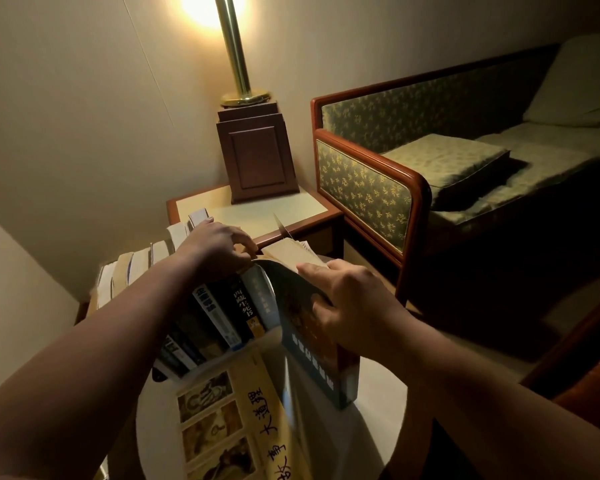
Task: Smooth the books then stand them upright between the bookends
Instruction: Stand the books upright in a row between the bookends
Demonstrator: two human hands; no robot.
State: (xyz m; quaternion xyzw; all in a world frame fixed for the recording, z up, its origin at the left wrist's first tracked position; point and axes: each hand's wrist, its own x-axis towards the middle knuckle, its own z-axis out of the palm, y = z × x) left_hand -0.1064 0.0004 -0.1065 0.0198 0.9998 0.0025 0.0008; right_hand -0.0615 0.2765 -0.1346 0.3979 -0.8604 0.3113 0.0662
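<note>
Two hands handle a dark book (305, 341) at the right end of a row of books (236, 306) on a round tabletop (374, 420).
The right hand (350, 299) holds it upright – fingers clamped on its bowed cover; the left hand (215, 244) curls its fingers over the row's top edges.

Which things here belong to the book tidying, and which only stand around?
Job: row of upright books; dark-covered book that the right hand grips; left hand at the row's top; large yellow picture book lying flat.
Lying about: brass lamp on its dark wooden base; pale-topped side table; green patterned sofa with wooden frame.
</note>
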